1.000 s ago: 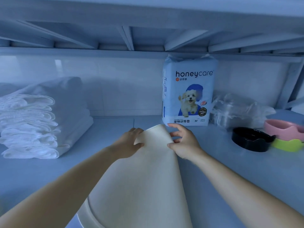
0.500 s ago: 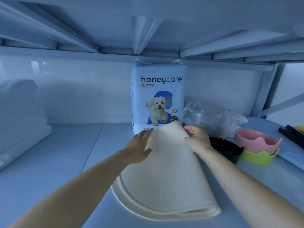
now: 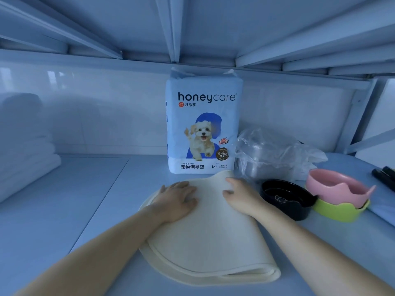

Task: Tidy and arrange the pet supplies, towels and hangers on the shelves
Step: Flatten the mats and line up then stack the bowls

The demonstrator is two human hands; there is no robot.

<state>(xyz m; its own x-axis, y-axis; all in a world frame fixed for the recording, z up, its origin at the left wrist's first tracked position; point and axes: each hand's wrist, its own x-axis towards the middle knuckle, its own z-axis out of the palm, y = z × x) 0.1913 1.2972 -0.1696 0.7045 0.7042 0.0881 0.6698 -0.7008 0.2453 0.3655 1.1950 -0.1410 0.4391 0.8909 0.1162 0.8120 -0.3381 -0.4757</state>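
A cream folded mat (image 3: 205, 248) lies flat on the shelf (image 3: 89, 210), just in front of an upright honeycare training-pad pack (image 3: 204, 122). My left hand (image 3: 175, 199) rests palm down on the mat's far left part, fingers spread. My right hand (image 3: 241, 195) pinches the mat's far edge, which is still curled up a little. A black bowl (image 3: 286, 198) sits right of the mat. Beside it a pink bowl (image 3: 335, 185) is nested in a green bowl (image 3: 337, 211).
A stack of white towels (image 3: 23, 150) stands at the far left. A crumpled clear plastic bag (image 3: 275, 154) over a container sits behind the bowls. Dark hanger ends (image 3: 384, 177) show at the right edge. The upper shelf's frame (image 3: 192, 58) hangs low overhead.
The mat has been carried to the right and lowered flat onto the shelf in front of the pad pack. My left hand went from gripping its edge to pressing on top.
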